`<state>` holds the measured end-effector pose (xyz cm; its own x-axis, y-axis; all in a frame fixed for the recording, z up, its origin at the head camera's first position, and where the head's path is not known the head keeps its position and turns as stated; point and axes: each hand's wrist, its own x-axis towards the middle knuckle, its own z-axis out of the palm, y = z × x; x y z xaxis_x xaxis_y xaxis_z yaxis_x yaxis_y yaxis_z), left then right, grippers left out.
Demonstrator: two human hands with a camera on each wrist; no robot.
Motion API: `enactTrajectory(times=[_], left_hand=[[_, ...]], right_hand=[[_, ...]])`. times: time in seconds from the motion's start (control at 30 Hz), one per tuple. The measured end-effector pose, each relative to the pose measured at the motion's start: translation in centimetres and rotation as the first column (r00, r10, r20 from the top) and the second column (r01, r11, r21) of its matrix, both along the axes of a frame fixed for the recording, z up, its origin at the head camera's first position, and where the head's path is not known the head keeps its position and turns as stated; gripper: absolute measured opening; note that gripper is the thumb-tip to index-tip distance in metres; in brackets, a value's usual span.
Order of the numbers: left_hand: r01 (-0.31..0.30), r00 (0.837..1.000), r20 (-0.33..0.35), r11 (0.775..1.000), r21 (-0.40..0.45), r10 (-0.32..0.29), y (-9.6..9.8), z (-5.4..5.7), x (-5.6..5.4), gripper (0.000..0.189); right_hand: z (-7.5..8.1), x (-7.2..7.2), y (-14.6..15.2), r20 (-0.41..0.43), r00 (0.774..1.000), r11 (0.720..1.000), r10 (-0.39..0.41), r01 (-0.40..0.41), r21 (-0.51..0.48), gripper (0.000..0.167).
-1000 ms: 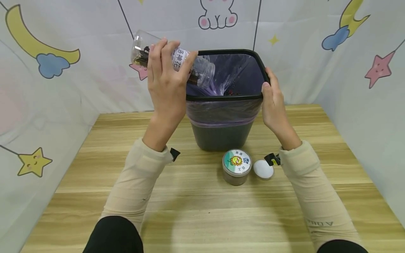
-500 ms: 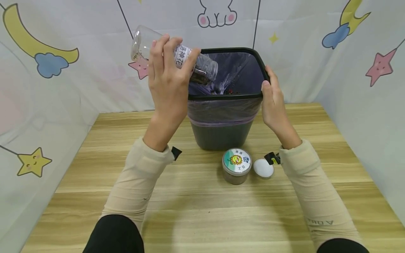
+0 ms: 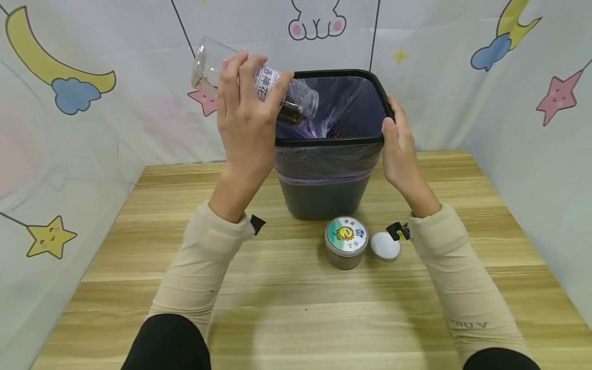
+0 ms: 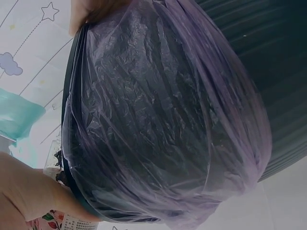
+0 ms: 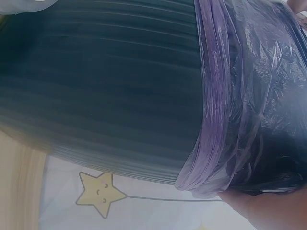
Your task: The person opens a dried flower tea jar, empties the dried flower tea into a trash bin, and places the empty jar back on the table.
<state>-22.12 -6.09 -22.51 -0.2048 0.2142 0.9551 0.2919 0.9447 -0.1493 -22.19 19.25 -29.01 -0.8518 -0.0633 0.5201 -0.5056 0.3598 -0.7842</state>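
Wood-grain table (image 3: 287, 308): jar (image 3: 266, 82) tilted down at the top of a lined bin (image 3: 326, 198).
Your left hand (image 3: 246, 115) curls round the jar; your right hand (image 3: 400, 146) grips the bin's right-hand rim (image 3: 380, 91).

The head view is bright and evenly lit; below both grips, soft-edged shadows lie on the wooden tabletop (image 3: 319, 334), flanking a pale sheen. Just right of the left hand (image 3: 247, 115), glints edge the clear jar (image 3: 305, 99). Both wrist views look hazy, the ribbed bin (image 5: 105, 96) dark, its plastic liner (image 4: 144, 96) streaked with highlights.
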Motion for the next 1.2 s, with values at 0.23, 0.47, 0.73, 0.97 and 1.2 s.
enactTrajectory(times=[0.23,0.47,0.73,0.97,1.2], left_hand=[[-0.008,1.000,0.002,1.000,0.008,0.008,0.04,0.10,-0.02,0.050],[0.007,0.999,-0.042,1.000,-0.015,-0.008,-0.20,0.47,0.21,0.047],[0.008,0.998,-0.067,0.999,-0.053,-0.011,-0.23,0.32,-0.07,0.049],[0.024,0.995,-0.090,0.998,-0.064,-0.030,-0.36,0.30,-0.13,0.050],[0.023,0.996,-0.088,0.995,-0.096,-0.032,-0.32,0.58,-0.20,0.047]], right_hand=[[-0.01,-0.09,0.03,0.004,1.000,1.000,0.001,-0.001,0.000,0.064],[0.17,0.01,-0.12,0.010,1.000,1.000,0.001,-0.001,0.004,0.063],[0.15,-0.17,-0.02,0.019,1.000,1.000,-0.007,0.007,0.002,0.062],[-0.05,-0.07,-0.13,0.015,1.000,1.000,0.005,-0.005,-0.011,0.064],[0.02,0.02,-0.07,0.004,1.000,1.000,0.007,-0.007,-0.019,0.065]])
